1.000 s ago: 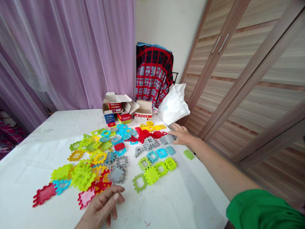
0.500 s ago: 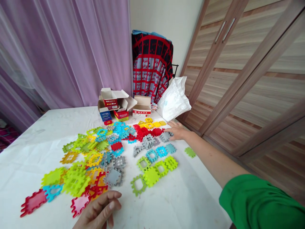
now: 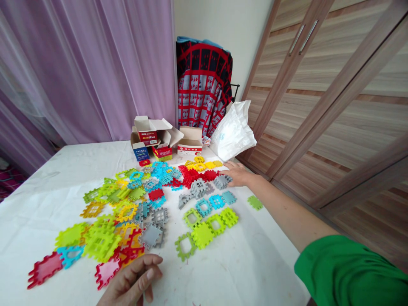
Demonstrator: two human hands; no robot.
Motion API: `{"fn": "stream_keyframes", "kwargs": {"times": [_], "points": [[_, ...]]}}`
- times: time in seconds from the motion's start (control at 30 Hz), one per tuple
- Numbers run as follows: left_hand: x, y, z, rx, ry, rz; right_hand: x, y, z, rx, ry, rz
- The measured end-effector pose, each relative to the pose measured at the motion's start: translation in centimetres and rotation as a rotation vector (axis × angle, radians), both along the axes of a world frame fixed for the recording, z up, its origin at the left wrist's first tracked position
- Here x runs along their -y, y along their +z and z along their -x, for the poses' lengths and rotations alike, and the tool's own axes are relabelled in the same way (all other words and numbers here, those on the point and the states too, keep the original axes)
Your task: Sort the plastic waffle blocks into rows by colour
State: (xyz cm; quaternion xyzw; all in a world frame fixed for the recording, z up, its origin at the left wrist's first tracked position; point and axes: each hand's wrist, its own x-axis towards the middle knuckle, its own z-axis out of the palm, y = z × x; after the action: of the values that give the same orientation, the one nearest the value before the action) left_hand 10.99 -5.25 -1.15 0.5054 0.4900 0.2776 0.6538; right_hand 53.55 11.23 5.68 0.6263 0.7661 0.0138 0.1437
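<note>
My left hand (image 3: pixel 132 278) rests at the front of the table, fingers loosely bent and apart, with nothing in them. Beside it lie a red-rimmed pink toothed plastic tile (image 3: pixel 107 271) and a grey tile (image 3: pixel 150 236). My right hand (image 3: pixel 236 174) reaches far forward, its fingers stretched out next to a grey tile (image 3: pixel 222 182); whether they touch it I cannot tell. Left of that hand are red tiles (image 3: pixel 193 176) and yellow tiles (image 3: pixel 200 166). A grey tile cube (image 3: pixel 198 188) stands near them. Blue tiles (image 3: pixel 216 202) and lime-green tiles (image 3: pixel 203 236) form groups closer to me.
A mixed heap of tiles (image 3: pixel 102 242) covers the left of the table. At the back stand opened small boxes (image 3: pixel 162 152) and a white plastic bag (image 3: pixel 234 131). One green tile (image 3: pixel 255 202) lies near the right edge. A wooden wardrobe (image 3: pixel 318 93) stands along the right side.
</note>
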Motion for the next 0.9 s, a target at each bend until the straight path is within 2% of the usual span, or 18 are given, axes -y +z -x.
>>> {"fn": "stream_keyframes", "kwargs": {"times": [0.17, 0.33, 0.4, 0.6, 0.67, 0.73, 0.8, 0.9], "points": [[0.2, 0.6, -0.4, 0.058, 0.026, -0.01, 1.7, -0.4, 0.7, -0.061, 0.036, -0.14], [-0.5, 1.7, 0.6, 0.13, 0.101, -0.037, 4.6, -1.1, 4.1, -0.188, 0.162, -0.286], [-0.8, 2.1, 1.4, 0.149, 0.18, -0.077, 6.0, -1.2, 6.1, -0.251, 0.225, -0.342], [-1.5, 3.0, 4.0, 0.268, 0.545, -0.204, 9.9, -2.6, 14.2, -0.572, 0.306, -0.542], [-1.9, 3.0, 4.5, 0.316, 0.652, -0.233, 11.1, -3.3, 17.4, -0.682, 0.326, -0.544], [-2.2, 2.9, 4.6, 0.353, 0.725, -0.244, 12.3, -3.9, 20.3, -0.732, 0.315, -0.48], [-2.4, 2.7, 4.5, 0.37, 0.748, -0.237, 13.1, -4.3, 22.8, -0.723, 0.3, -0.394], [-2.4, 2.5, 4.2, 0.357, 0.71, -0.225, 13.7, -4.8, 25.0, -0.65, 0.294, -0.313]]}}
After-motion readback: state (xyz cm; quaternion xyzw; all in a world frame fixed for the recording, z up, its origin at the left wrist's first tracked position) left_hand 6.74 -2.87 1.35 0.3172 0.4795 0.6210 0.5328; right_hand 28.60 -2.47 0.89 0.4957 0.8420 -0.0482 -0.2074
